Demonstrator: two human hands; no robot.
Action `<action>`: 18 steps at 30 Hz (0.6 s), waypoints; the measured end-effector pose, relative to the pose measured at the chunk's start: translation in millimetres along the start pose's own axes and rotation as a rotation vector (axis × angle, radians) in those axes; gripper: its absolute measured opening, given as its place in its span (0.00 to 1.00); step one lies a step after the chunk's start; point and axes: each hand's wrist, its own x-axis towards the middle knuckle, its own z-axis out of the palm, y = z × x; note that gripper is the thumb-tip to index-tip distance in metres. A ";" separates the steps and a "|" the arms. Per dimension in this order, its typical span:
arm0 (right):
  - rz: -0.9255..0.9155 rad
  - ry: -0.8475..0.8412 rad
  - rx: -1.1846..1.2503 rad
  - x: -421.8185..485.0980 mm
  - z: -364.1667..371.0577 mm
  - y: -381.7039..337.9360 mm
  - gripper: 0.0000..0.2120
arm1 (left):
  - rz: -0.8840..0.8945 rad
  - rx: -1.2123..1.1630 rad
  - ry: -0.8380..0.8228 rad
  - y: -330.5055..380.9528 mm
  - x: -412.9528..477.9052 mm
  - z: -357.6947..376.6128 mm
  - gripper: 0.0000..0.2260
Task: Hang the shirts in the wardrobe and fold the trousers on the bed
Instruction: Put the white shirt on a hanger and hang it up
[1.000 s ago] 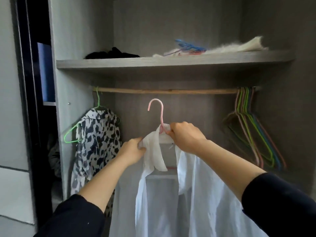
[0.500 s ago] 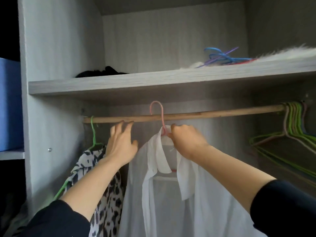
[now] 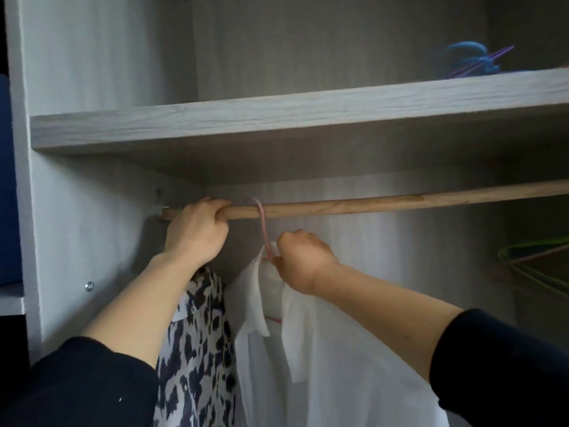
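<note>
A white shirt (image 3: pixel 332 359) hangs on a pink hanger (image 3: pixel 264 229) whose hook lies over the wooden rail (image 3: pixel 369 204) inside the wardrobe. My right hand (image 3: pixel 303 260) pinches the hanger's neck at the shirt collar, just below the rail. My left hand (image 3: pixel 197 232) grips the rail near its left end, fingers curled over it, just left of the pink hook. A black-and-white patterned shirt (image 3: pixel 200 340) hangs below my left hand, touching the white shirt's left side.
A grey shelf (image 3: pixel 277 118) runs just above the rail, with blue and purple hangers (image 3: pixel 474 61) lying on it at right. Spare green and pink hangers (image 3: pixel 535 266) hang at the rail's right end. The wardrobe side panel (image 3: pixel 77 229) stands at left.
The pink hook has gone up and over the rail. My left hand has risen from below the rail and closed around it. The view has moved closer and tilted upward.
</note>
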 end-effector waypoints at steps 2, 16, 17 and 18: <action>0.017 -0.033 0.097 5.4 8.6 -8.2 0.11 | -0.025 -0.063 0.002 -2.6 2.1 -3.6 0.17; 0.030 -0.157 0.742 24.2 50.7 -52.5 0.10 | -0.094 -0.166 -0.161 -12.3 19.7 -20.4 0.16; 0.029 -0.174 0.763 22.7 52.3 -53.2 0.10 | -0.096 -0.179 -0.150 -12.2 17.8 -19.9 0.16; 0.037 -0.190 0.792 20.6 53.4 -52.7 0.11 | -0.100 -0.202 -0.138 -12.3 15.5 -18.9 0.15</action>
